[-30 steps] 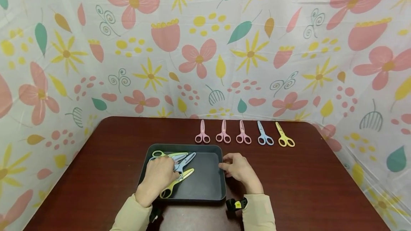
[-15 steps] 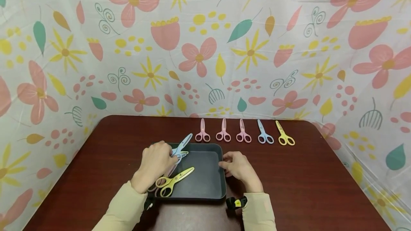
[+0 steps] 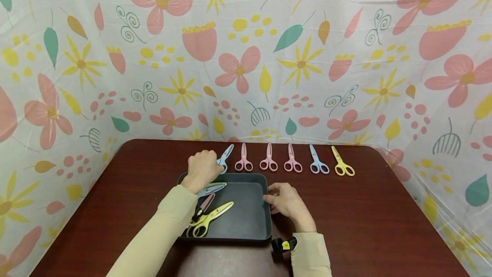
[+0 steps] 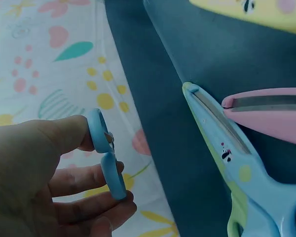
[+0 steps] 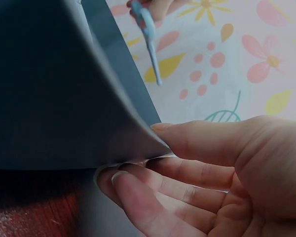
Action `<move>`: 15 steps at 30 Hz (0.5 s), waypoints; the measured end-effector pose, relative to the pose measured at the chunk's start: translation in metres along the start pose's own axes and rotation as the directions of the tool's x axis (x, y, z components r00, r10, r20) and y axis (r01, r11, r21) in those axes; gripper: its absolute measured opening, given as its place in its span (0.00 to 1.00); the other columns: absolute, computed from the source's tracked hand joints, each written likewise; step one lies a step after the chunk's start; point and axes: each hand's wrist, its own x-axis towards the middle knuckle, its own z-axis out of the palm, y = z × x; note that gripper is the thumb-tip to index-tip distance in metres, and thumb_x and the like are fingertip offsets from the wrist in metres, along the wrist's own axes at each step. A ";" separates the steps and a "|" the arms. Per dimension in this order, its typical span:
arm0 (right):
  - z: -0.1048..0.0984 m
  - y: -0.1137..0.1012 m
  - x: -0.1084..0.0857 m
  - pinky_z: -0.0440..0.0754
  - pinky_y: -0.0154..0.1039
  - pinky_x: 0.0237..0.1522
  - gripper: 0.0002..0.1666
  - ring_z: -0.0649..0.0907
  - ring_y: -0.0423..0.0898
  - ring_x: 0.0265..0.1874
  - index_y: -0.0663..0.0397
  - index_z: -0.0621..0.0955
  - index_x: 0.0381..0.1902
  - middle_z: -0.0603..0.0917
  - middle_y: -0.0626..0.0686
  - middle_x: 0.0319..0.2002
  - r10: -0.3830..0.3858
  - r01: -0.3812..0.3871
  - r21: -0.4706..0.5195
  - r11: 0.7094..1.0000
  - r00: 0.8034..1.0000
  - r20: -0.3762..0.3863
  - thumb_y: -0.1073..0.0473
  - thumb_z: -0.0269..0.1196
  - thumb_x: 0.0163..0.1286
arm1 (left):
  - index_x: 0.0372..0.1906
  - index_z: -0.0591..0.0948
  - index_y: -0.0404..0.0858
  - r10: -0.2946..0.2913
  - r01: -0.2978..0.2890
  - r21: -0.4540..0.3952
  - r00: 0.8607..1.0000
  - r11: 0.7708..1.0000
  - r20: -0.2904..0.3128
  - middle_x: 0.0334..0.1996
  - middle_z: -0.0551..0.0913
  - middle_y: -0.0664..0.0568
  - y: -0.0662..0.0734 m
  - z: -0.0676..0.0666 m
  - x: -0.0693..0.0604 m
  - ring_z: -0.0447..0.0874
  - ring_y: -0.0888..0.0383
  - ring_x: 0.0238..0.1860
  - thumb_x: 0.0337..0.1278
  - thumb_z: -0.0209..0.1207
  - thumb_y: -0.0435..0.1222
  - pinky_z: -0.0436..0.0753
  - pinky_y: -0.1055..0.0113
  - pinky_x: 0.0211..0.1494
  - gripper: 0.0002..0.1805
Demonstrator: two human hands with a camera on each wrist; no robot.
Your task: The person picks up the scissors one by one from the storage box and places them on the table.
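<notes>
My left hand [image 3: 203,169] pinches the handles of light blue scissors [image 3: 226,153], whose blades point away, beyond the tray's back left part. In the left wrist view, thumb and fingers hold the blue handle loops [image 4: 96,133] edge-on. My right hand [image 3: 288,204] holds the right rim of the dark grey tray [image 3: 250,213], thumb on top and fingers below, as the right wrist view shows. Inside the tray's left side lie yellow scissors [image 3: 215,217], pink scissors [image 3: 207,202], blue scissors [image 4: 232,153] and a green pair [image 4: 233,197] largely hidden beneath the blue ones.
Along the table's back edge stand in a row three pink scissors [image 3: 244,157], blue scissors [image 3: 317,161] and yellow scissors [image 3: 341,163], all lying flat, blades away. A flowered cloth [image 3: 238,110] hangs behind the brown table [image 3: 365,225].
My left hand has lifted the blue scissors out of the tray and carried them forward and right, to the left end of the row. The right hand has stayed at the tray's rim.
</notes>
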 end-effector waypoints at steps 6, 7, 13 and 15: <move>0.000 0.002 -0.001 0.83 0.44 0.27 0.16 0.85 0.49 0.20 0.66 0.81 0.48 0.84 0.54 0.28 -0.005 0.005 -0.008 1.000 1.000 -0.020 0.64 0.67 0.63 | 0.11 0.69 0.42 -0.050 0.050 -0.008 0.997 0.999 0.054 0.12 0.65 0.53 0.001 0.013 0.015 0.68 0.53 0.17 0.51 0.66 0.42 0.64 0.59 0.24 0.22; 0.000 0.002 -0.001 0.83 0.44 0.27 0.16 0.85 0.49 0.20 0.66 0.81 0.48 0.84 0.54 0.28 -0.007 0.006 -0.009 1.000 1.000 -0.021 0.64 0.67 0.64 | 0.11 0.70 0.42 -0.057 0.057 -0.010 0.997 0.998 0.055 0.12 0.66 0.53 0.001 0.014 0.017 0.69 0.53 0.17 0.51 0.66 0.43 0.65 0.58 0.24 0.22; 0.001 0.002 0.001 0.83 0.44 0.27 0.17 0.85 0.49 0.20 0.67 0.81 0.49 0.84 0.54 0.28 -0.014 0.014 -0.005 1.000 1.000 -0.015 0.64 0.67 0.64 | 0.14 0.75 0.41 -0.111 0.112 -0.014 0.991 0.994 0.070 0.15 0.73 0.51 0.001 0.023 0.028 0.73 0.51 0.19 0.51 0.68 0.44 0.70 0.57 0.26 0.19; 0.002 0.001 0.002 0.83 0.44 0.27 0.17 0.85 0.49 0.20 0.67 0.81 0.49 0.84 0.54 0.28 -0.016 0.016 0.000 1.000 1.000 -0.011 0.64 0.66 0.64 | 0.15 0.76 0.41 -0.131 0.131 -0.006 0.988 0.991 0.076 0.16 0.74 0.50 0.000 0.026 0.030 0.74 0.51 0.20 0.50 0.68 0.45 0.72 0.56 0.26 0.19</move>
